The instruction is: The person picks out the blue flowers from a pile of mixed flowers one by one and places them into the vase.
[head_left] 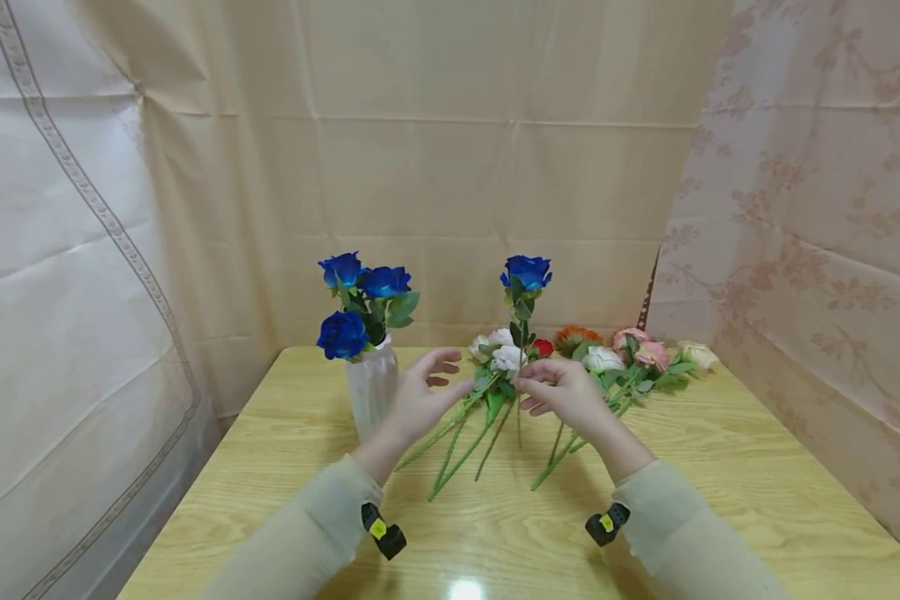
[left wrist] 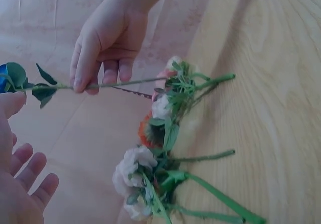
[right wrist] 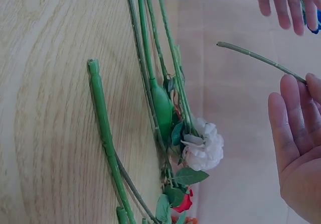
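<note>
My right hand [head_left: 562, 390] pinches the thin stem of a blue rose [head_left: 527, 273] between thumb and fingers. The rose stands upright in the head view, its bloom well above the hand and the stem's lower end hanging free, as the right wrist view also shows. Empty, my left hand [head_left: 429, 392] is held up with fingers spread, between the white vase [head_left: 371, 387] and the rose. In the left wrist view that thumb reaches near the rose's leaves [left wrist: 44, 89]. Several blue roses [head_left: 342, 335] stand in the vase.
White flowers [head_left: 507, 358] and a red bloom [head_left: 543, 347] lie mid-table, their green stems toward me. Further right lie an orange flower [head_left: 576, 339], pink flowers [head_left: 651, 354] and a cream one [head_left: 696, 356]. Curtains [head_left: 495, 167] hang behind the wooden table [head_left: 495, 533].
</note>
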`<state>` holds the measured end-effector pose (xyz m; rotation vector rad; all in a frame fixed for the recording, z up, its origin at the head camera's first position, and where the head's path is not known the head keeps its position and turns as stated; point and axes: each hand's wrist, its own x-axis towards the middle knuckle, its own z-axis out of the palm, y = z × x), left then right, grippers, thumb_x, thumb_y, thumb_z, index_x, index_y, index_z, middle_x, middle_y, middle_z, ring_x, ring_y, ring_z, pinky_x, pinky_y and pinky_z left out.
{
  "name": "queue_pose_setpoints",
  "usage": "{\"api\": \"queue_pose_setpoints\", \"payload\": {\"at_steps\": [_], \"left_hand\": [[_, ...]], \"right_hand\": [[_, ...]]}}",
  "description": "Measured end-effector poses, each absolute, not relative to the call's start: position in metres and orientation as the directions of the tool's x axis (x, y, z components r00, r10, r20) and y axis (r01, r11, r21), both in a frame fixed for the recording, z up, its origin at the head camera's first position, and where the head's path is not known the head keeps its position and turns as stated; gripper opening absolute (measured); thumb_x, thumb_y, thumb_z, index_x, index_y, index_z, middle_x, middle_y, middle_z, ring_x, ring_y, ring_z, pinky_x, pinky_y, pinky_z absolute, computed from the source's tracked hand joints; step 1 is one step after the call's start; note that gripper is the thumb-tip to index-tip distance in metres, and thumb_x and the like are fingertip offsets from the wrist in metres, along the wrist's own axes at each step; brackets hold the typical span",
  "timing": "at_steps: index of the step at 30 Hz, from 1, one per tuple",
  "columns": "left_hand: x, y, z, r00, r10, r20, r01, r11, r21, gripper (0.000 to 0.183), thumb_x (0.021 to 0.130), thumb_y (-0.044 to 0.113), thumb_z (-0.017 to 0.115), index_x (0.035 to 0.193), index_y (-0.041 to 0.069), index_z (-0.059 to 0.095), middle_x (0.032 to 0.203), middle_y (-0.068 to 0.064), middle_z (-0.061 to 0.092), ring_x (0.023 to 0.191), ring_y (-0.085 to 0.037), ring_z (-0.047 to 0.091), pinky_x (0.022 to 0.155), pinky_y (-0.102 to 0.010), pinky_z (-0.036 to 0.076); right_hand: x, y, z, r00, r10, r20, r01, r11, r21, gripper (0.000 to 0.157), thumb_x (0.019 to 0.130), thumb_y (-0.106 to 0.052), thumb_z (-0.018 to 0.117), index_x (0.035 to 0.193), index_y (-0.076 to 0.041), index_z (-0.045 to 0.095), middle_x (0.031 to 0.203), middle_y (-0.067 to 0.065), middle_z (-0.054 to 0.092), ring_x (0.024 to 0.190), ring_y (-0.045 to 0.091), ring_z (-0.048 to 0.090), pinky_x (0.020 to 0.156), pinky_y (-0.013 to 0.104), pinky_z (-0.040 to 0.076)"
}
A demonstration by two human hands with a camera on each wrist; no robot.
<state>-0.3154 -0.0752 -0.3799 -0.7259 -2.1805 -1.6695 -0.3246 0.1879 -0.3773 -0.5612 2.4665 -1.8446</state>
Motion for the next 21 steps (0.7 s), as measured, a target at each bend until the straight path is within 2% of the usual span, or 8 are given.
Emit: {"api": "queue_pose_setpoints", "payload": {"at_steps": [6,10,16,21], "left_hand": [[-0.319,-0.062,-0.373,-0.835,0.225,0.502,0.545,0.216,0.810,0.037,0.094,0.024,0.077,0.126,0.010,0.065,0.120,-0.001,0.066,0.109,-0.027,0.063,0.091,-0.047,0.054],[-0.322,-0.055,-0.369,-0.836,0.235,0.497,0.543,0.218,0.811,0.033,0.095,0.026,0.075,0.123,0.011,0.067,0.113,0.000,0.068,0.107,-0.026,0.063,0.089,-0.045,0.055],[-0.323,-0.047,-0.362,-0.838,0.244,0.488,0.537,0.211,0.817,0.027,0.098,0.025,0.072,0.121,0.012,0.068,0.110,-0.001,0.069,0.103,-0.017,0.063,0.087,-0.037,0.055],[-0.326,-0.041,-0.361,-0.826,0.263,0.500,0.554,0.207,0.806,0.025,0.099,0.019,0.069,0.121,0.007,0.067,0.107,-0.003,0.070,0.101,-0.016,0.063,0.084,-0.035,0.055]], "right_hand": [[-0.325,0.185,-0.381,-0.936,-0.294,0.195,-0.270,0.242,-0.932,0.027,0.097,-0.018,0.072,0.114,0.003,0.070,0.110,0.028,0.069,0.080,0.032,0.073,0.069,0.043,0.062],[-0.326,0.184,-0.383,-0.931,-0.302,0.204,-0.282,0.242,-0.929,0.029,0.097,-0.018,0.072,0.114,0.005,0.069,0.105,0.025,0.070,0.079,0.033,0.073,0.068,0.044,0.062],[-0.324,0.180,-0.382,-0.929,-0.303,0.211,-0.287,0.232,-0.929,0.028,0.097,-0.015,0.072,0.114,0.007,0.068,0.103,0.025,0.070,0.082,0.039,0.073,0.068,0.044,0.062],[-0.325,0.179,-0.384,-0.933,-0.302,0.197,-0.275,0.241,-0.931,0.022,0.099,-0.009,0.068,0.115,0.007,0.068,0.099,0.016,0.072,0.086,0.048,0.070,0.069,0.047,0.062]]}}
